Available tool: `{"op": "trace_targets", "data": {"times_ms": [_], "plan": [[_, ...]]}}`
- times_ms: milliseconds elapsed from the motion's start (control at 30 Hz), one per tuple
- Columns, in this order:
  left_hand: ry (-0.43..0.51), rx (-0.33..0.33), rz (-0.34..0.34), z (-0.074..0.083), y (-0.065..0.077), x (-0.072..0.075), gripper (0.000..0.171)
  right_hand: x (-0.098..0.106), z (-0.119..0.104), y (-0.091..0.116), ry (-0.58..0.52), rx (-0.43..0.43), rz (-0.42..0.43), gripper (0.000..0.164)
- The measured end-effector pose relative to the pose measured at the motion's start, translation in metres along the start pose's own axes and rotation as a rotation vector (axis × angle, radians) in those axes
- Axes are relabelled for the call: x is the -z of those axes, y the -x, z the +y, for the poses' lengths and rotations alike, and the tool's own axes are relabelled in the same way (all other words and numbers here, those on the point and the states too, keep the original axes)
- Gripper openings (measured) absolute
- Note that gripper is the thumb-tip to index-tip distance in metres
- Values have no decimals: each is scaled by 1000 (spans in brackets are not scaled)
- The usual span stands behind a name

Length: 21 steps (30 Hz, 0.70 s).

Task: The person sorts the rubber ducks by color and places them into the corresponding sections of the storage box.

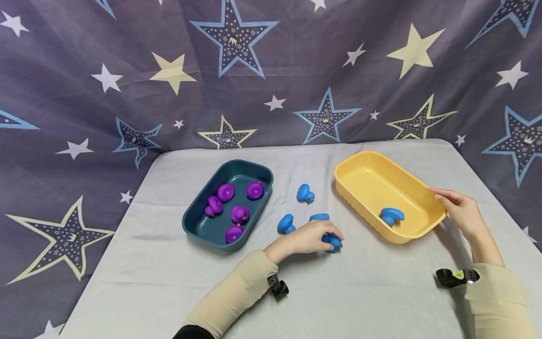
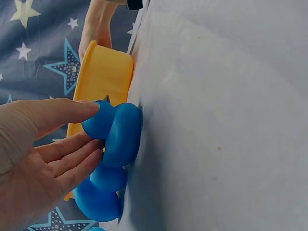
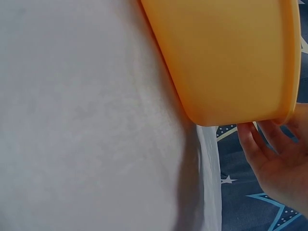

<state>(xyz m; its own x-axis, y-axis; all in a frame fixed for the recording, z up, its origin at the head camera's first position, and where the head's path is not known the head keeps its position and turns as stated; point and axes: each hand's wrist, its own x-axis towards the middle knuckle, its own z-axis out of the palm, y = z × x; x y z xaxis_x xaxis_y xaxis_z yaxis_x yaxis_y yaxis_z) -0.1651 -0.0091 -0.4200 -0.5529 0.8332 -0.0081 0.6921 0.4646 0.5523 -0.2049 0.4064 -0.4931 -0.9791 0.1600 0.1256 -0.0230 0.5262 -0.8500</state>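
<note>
In the head view, my left hand (image 1: 311, 237) reaches over the middle of the table and pinches a blue toy duck (image 1: 334, 244). The left wrist view has the thumb on the duck's head (image 2: 98, 122) and the fingers against its other side. Right behind that duck is another blue duck (image 2: 98, 199). My right hand (image 1: 463, 214) grips the right end of a yellow tub (image 1: 351, 188), thumb at the rim and fingers outside. Inside the tub, near its front, lies a single blue duck (image 1: 392, 215).
A dark teal tub (image 1: 192, 200) on the left contains several purple ducks (image 1: 240, 214). Between the tubs lie loose blue ducks, one farther back (image 1: 305, 193) and one beside my left wrist (image 1: 285, 223). A star-patterned cloth (image 1: 254, 103) hangs behind the white-covered table (image 1: 360, 296).
</note>
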Motion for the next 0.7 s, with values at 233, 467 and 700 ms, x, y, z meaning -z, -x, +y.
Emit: {"op": "trace_targets", "data": {"times_ms": [233, 467, 700], "plan": [[-7, 4, -2, -1, -1, -2, 27, 0, -1, 1, -1, -4, -4, 39], [-26, -1, -2, -3, -2, -4, 27, 1, -8, 3, -26, -17, -6, 39], [-13, -3, 11, -4, -4, -5, 27, 1, -10, 4, -32, -25, -3, 40]]}}
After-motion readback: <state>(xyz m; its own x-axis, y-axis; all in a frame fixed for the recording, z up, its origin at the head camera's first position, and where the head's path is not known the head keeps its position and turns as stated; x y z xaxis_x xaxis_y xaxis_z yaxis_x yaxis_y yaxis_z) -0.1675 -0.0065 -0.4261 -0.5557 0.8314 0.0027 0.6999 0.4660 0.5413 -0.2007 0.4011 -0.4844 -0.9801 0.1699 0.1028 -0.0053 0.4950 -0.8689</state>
